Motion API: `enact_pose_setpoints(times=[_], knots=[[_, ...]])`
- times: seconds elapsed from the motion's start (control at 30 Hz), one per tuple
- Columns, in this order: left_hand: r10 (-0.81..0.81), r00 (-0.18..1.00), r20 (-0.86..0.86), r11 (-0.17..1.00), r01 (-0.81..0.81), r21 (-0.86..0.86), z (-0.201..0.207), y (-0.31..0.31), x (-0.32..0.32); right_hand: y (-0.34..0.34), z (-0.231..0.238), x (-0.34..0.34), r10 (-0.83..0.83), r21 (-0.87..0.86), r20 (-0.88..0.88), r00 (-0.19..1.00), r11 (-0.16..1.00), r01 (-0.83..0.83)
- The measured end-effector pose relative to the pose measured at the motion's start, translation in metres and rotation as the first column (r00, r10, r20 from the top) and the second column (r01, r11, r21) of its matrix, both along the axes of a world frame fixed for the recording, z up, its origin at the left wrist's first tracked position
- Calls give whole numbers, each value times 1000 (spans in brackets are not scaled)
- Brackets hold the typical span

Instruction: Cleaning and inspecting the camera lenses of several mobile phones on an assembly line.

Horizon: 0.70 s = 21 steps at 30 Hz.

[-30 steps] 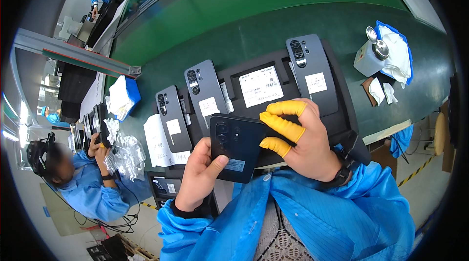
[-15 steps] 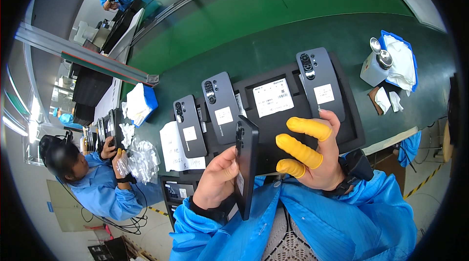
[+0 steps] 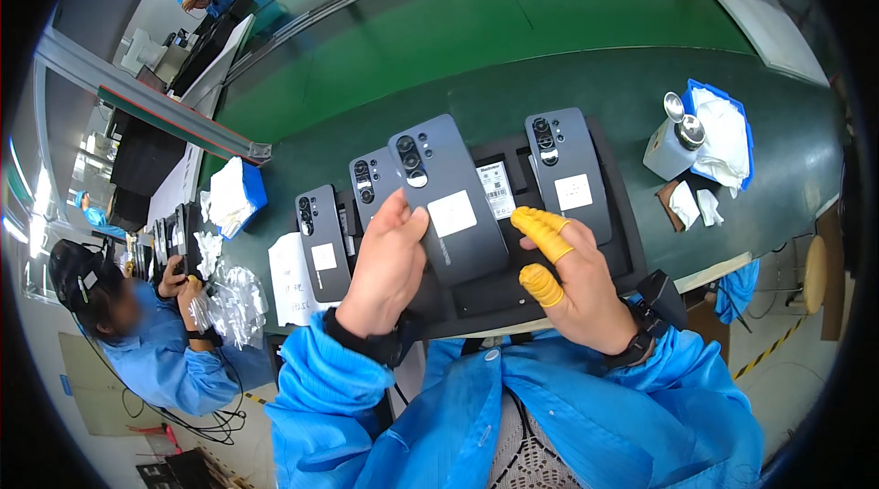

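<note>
My left hand point(image 3: 385, 260) grips the left edge of a dark grey smartphone point(image 3: 472, 260), its back with camera lenses and a white label facing me. To the right of this phone, my right hand point(image 3: 591, 292) has its thumb and fingers apart and holds nothing. Yellow finger cots point(image 3: 542, 237) cover several of its digits. Beneath the hands lies a black tray point(image 3: 632, 251), where similar phones rest back up: one at the right point(image 3: 572, 159), one in the middle point(image 3: 368, 159) partly hidden by the held phone, and one at the left point(image 3: 316, 228).
On the green bench point(image 3: 439, 95) stand a white pump bottle point(image 3: 667, 155) and a blue box of white wipes point(image 3: 723, 136) at right. Another blue box point(image 3: 233, 196) sits at left, near clear plastic bags point(image 3: 238, 306). A co-worker in blue point(image 3: 165, 352) handles something beside them.
The phone has turned from edge-on to back-facing and risen toward the tray. My left hand went up and left with it; my right hand's fingers drew closer together.
</note>
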State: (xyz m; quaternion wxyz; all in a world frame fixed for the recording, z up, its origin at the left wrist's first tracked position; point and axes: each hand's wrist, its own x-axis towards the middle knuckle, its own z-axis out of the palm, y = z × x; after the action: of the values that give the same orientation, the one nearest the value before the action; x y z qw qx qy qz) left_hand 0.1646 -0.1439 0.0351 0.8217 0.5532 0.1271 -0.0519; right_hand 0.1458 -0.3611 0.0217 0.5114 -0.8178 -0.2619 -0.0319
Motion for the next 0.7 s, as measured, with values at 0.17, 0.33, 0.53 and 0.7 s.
enact_pose_setpoints(times=[0.17,0.33,0.53,0.7], knots=[[-14,996,-93,992,25,120,-30,-6,23,-21,-11,12,-162,-126,140,977,976,180],[63,994,87,923,-91,374,-32,-13,24,-37,-17,27,-317,-396,392,864,789,469],[-218,974,53,809,150,568,-23,-43,4,-42,-29,25,-339,-517,354,871,705,485],[-304,939,-161,867,343,361,-22,-74,17,-47,-31,28,-369,-461,371,852,723,514]])
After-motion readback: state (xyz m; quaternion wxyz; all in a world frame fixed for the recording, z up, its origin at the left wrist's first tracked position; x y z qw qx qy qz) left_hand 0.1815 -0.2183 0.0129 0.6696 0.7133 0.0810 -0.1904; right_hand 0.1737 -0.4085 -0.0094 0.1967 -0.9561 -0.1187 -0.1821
